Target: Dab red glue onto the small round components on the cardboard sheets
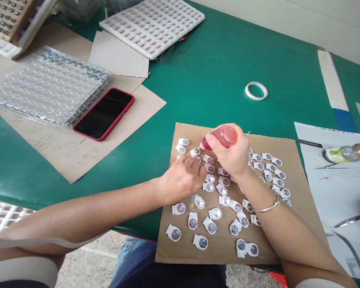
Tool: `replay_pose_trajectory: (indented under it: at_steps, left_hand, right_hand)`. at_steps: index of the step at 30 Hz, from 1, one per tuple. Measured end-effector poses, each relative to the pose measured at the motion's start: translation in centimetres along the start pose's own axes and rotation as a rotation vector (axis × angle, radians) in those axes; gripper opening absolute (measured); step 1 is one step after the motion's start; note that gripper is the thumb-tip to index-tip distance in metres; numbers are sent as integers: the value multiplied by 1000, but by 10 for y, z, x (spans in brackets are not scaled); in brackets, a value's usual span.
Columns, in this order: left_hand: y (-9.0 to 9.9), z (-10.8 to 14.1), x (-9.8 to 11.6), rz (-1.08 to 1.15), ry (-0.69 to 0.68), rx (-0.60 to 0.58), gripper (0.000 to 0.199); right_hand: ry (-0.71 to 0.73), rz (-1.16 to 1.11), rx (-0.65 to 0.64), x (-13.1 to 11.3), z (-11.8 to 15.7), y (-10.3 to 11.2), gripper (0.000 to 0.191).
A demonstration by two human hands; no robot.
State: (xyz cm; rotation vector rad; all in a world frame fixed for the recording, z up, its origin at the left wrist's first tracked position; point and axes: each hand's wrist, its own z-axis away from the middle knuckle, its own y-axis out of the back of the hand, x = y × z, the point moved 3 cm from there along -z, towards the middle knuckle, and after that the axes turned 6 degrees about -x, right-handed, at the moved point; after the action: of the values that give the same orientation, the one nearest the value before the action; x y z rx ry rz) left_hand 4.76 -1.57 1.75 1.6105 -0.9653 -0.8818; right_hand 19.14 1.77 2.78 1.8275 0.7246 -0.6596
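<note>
My right hand (232, 154) is wrapped round a red, translucent squeeze bottle (225, 136), tilted with its narrow end to the lower left. That end is close above a small white-backed part with a round metal disc (195, 151) on the cardboard sheet (183, 252). Just below it, my left hand (184, 176) rests with its fingers curled in. A thin grey strip with a yellow tip (192, 202) shows below that hand; whether the fingers grip it is hidden. Many similar disc parts (210, 226) lie about the sheet, some behind my hands and right forearm.
To the left are a red-cased phone (105, 114) and a clear blister tray (48, 88) with some discs. A white slotted tray (156, 26) lies behind. Rightward are a tape roll (256, 91), a glass jar (348, 153) and a dark-handled tool (351, 220) on printed paper.
</note>
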Motion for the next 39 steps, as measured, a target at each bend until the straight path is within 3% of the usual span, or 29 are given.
replay_pose_trajectory:
  at_steps: [8,14,29,35,39]
  left_hand:
    - [1,-1,-1,2,2,54,21]
    - [1,-1,-2,22,-5,3,21]
    - [-1,0,-4,45,9,22,21]
    - [-1,1,-8,98,18,-6,19]
    - [-3,5,-21,288,53,4,16]
  right_hand:
    - [51,39,1,-2,1,2,29]
    - [53,75,5,-2,2,2,30]
    - [104,45,55,0,5,1,29]
    - [69,-196,162,-5,-4,18,24]
    - [-6,-469,137,-12,-19,36,23]
